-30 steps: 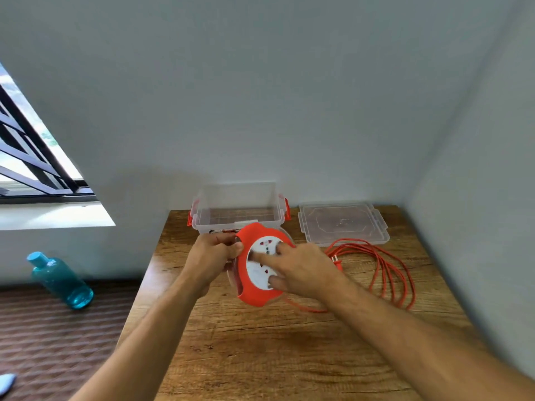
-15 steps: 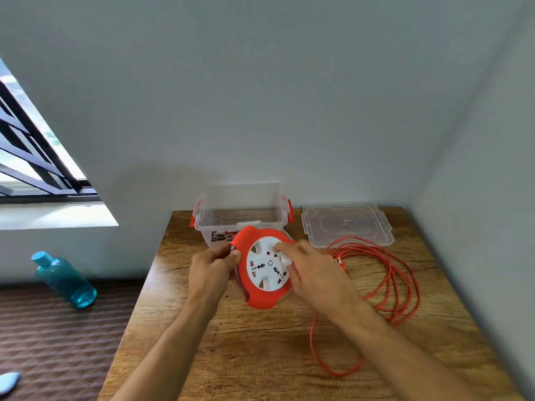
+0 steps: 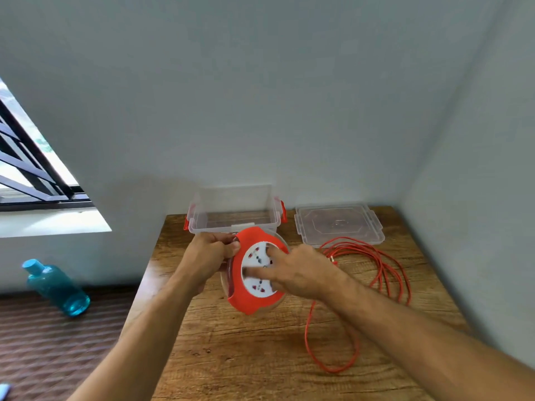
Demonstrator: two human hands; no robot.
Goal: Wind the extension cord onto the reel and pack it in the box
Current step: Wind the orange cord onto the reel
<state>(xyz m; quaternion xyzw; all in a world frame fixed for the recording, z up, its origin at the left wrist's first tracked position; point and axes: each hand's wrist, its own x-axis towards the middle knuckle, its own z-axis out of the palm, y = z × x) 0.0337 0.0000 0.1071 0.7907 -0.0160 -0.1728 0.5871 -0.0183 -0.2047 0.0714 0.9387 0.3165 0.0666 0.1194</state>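
An orange cord reel (image 3: pixel 246 299) with a white socket face is held upright above the wooden table (image 3: pixel 246 357). My left hand (image 3: pixel 210 257) grips its upper left edge. Fingers of my right hand (image 3: pixel 298 270) press on the white socket disc. The orange extension cord (image 3: pixel 388 273) lies in loose coils at the right of the table, and one long loop (image 3: pixel 333 363) trails toward the front. The clear box (image 3: pixel 234 209) with orange latches stands open behind the reel against the wall.
The box's clear lid (image 3: pixel 338 224) lies flat to the right of the box. Walls close the table in at the back and right. On the floor at the left lies a teal bottle (image 3: pixel 56 287), below a barred window (image 3: pixel 29 169).
My right hand's fingers have shifted around the white disc, which looks turned. The cord loop at the front of the table has grown and the coils have shifted.
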